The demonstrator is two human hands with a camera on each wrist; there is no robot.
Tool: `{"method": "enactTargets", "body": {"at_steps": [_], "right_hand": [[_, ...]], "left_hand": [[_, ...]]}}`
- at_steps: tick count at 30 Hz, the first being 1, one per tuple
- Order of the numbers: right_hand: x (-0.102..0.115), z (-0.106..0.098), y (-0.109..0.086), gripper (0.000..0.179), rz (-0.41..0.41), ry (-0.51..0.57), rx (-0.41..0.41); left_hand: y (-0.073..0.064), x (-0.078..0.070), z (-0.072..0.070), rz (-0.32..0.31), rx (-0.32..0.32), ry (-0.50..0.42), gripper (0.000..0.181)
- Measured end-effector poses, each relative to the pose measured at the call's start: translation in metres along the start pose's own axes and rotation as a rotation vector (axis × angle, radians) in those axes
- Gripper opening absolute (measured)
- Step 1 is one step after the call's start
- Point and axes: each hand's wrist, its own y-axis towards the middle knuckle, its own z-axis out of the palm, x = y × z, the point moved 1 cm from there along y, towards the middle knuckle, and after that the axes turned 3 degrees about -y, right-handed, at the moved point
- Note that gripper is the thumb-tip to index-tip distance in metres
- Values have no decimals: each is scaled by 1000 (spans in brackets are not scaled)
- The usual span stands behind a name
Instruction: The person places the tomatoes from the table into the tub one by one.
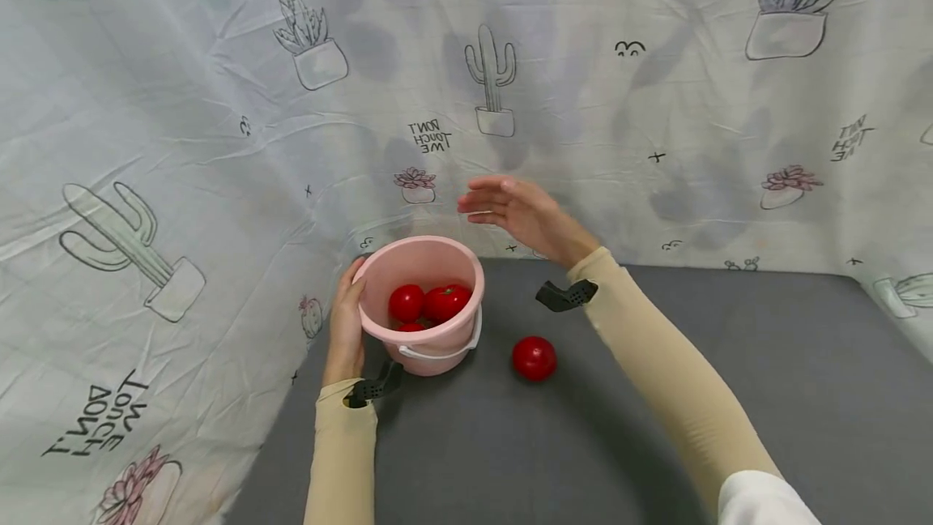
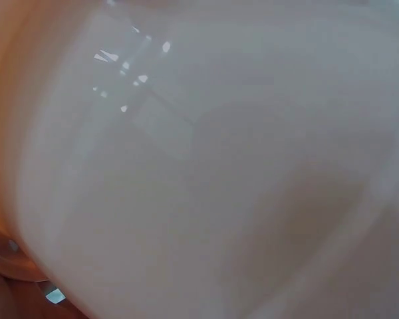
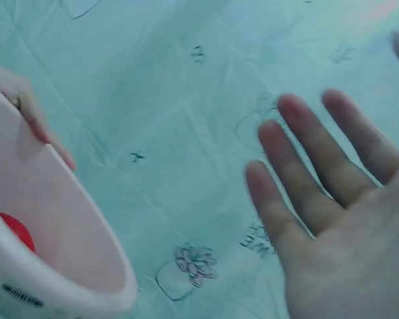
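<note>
A pink bucket (image 1: 419,260) with a white handle is at the back left of the grey table, its mouth facing up toward the head view. Several red tomatoes (image 1: 446,303) lie inside it. My left hand (image 1: 346,330) holds the bucket's left side, with fingers at the rim. The bucket's pale wall (image 2: 186,166) fills the left wrist view. Raised in the air to the right of the bucket, my right hand (image 1: 521,213) has its fingers extended and holds nothing. Another tomato (image 1: 534,359) sits on the table, right of the bucket and below the right hand.
A pale cloth (image 1: 583,104) printed with cactus drawings hangs behind and along the left of the grey table (image 1: 466,444). Black straps (image 1: 567,296) with small cameras are on both wrists.
</note>
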Motion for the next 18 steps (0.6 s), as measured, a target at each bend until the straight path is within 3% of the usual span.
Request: {"method": "enactTargets", "body": {"at_steps": [4,8,13,18], "right_hand": [[3,-6,-33,38,-82,-21,-165],[-7,-10,-66,34,-69,-101,-306],[-33,-15,-104,45,-9,-202,-343],[-57,-13,-130,51,33,-199,-355]], "left_hand": [[0,-1,0,-3,-8,13,48],[0,-4,1,-1,-3,5,48],[1,-4,1,7,-5,5,49],[-1,-3,1,3,-3,-3,49]]}}
